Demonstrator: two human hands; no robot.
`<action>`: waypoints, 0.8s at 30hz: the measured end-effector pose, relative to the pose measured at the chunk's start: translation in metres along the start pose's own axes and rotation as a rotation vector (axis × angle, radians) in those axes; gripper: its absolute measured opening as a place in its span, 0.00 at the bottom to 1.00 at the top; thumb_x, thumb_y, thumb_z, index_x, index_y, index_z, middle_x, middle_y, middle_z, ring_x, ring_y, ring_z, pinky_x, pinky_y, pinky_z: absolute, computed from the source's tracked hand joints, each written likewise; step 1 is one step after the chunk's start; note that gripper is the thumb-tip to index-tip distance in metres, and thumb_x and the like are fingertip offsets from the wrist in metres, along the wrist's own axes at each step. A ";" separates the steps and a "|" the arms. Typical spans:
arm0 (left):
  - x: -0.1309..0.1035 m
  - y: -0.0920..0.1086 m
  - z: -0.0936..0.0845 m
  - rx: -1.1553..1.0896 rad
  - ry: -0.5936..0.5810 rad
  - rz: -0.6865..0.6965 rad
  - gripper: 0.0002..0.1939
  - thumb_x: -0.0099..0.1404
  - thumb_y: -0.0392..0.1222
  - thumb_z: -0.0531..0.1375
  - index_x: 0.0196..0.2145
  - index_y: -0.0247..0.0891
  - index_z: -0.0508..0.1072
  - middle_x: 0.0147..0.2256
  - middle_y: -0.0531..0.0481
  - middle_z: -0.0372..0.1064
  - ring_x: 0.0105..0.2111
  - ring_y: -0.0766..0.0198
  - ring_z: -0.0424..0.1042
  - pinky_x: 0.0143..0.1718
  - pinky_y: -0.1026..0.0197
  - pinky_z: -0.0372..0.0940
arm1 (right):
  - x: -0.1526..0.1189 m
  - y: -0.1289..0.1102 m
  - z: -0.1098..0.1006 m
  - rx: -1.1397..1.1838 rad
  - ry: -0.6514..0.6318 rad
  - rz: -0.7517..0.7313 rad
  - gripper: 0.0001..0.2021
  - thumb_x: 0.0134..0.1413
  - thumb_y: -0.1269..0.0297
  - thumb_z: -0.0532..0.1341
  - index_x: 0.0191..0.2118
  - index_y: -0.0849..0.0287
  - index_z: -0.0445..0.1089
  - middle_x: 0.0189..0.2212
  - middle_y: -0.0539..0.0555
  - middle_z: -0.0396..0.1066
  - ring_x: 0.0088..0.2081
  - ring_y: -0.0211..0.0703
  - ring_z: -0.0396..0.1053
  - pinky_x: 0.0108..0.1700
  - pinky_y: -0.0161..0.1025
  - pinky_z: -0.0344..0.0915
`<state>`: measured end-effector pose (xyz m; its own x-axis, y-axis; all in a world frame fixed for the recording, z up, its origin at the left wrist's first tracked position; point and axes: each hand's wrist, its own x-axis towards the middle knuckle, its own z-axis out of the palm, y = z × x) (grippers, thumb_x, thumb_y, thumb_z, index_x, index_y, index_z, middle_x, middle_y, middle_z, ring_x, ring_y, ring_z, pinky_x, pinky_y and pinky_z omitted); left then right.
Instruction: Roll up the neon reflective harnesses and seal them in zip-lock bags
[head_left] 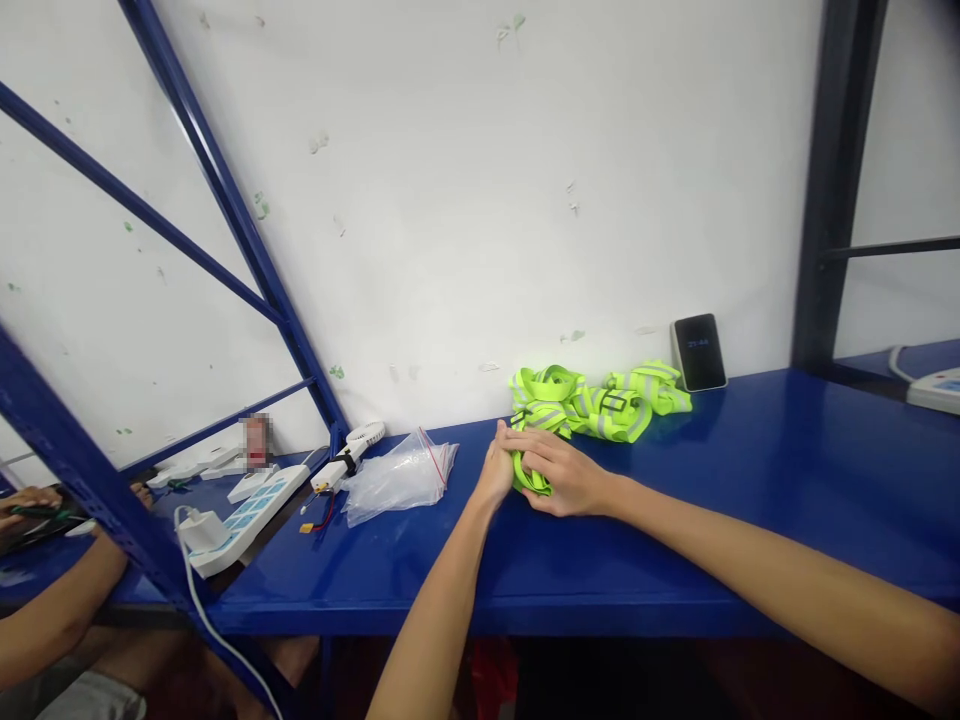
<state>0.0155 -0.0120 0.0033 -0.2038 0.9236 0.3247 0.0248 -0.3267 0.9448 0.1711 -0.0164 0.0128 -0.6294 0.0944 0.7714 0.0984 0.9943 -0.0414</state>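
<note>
Near the middle of the blue tabletop (pixel 750 480), the fingers (pixel 529 440) of the right hand (pixel 562 475) curl over a folded green reflective strap (pixel 531 477), pressing it down. The left hand (pixel 495 470) closes against the strap's left end, fingers wrapped on it. Behind, touching the strap, a pile of green reflective straps (pixel 600 400) lies toward the rear edge. A clear plastic bag (pixel 397 475) lies to the left. A dark device (pixel 698 351) leans at the wall.
</note>
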 end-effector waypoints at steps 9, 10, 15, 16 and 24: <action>-0.002 -0.005 0.004 -0.001 -0.056 0.086 0.32 0.66 0.66 0.41 0.47 0.40 0.71 0.45 0.47 0.72 0.50 0.58 0.68 0.55 0.58 0.59 | -0.009 0.011 0.000 -0.152 0.033 0.169 0.27 0.45 0.63 0.66 0.55 0.54 0.68 0.43 0.60 0.64 0.46 0.55 0.65 0.49 0.53 0.65; -0.003 -0.005 0.004 -0.023 -0.078 0.104 0.31 0.67 0.65 0.42 0.49 0.41 0.70 0.48 0.47 0.71 0.52 0.59 0.67 0.56 0.58 0.58 | -0.010 0.012 -0.002 -0.143 0.021 0.184 0.29 0.44 0.61 0.67 0.55 0.54 0.68 0.43 0.60 0.64 0.46 0.55 0.64 0.49 0.53 0.65; -0.007 -0.005 -0.001 -0.051 -0.145 0.152 0.29 0.68 0.63 0.44 0.55 0.43 0.67 0.56 0.47 0.66 0.58 0.58 0.61 0.60 0.56 0.54 | -0.015 0.012 -0.011 0.010 -0.100 0.190 0.44 0.38 0.58 0.71 0.64 0.54 0.58 0.56 0.63 0.59 0.56 0.59 0.62 0.55 0.53 0.62; -0.008 -0.004 -0.002 -0.044 -0.156 0.160 0.29 0.68 0.62 0.44 0.55 0.43 0.67 0.57 0.47 0.65 0.59 0.58 0.60 0.61 0.56 0.53 | -0.014 0.011 -0.012 0.017 -0.114 0.170 0.45 0.38 0.59 0.71 0.64 0.54 0.57 0.60 0.64 0.56 0.60 0.62 0.57 0.59 0.56 0.58; -0.012 0.004 -0.008 0.037 -0.209 0.190 0.29 0.69 0.60 0.43 0.59 0.41 0.64 0.57 0.46 0.65 0.58 0.57 0.63 0.61 0.55 0.53 | -0.011 0.009 -0.010 0.118 -0.136 0.103 0.46 0.43 0.69 0.67 0.68 0.57 0.48 0.66 0.62 0.49 0.66 0.55 0.50 0.64 0.52 0.53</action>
<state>0.0106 -0.0261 0.0028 0.0142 0.8690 0.4946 0.0800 -0.4941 0.8657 0.1864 -0.0090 0.0104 -0.7200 0.1939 0.6663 0.0817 0.9772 -0.1961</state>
